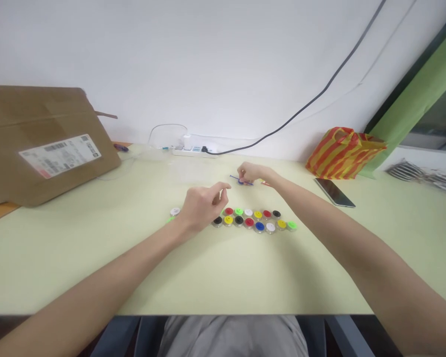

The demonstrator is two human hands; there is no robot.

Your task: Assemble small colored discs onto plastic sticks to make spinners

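Discs (259,227) lie nearest; above them the left hand (205,206) curls loosely, apparently empty. Beyond, the right hand (250,172) meets a blue piece (240,183) on the table (223,277) (pinched or touched, I cannot tell): probably light, stiff, best held mid-length.

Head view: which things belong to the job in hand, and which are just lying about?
Likely in use:
blue piece, at the right hand
coloured discs, partly hidden behind the left hand

Apparently lying about:
cardboard box
striped bag
phone
power strip
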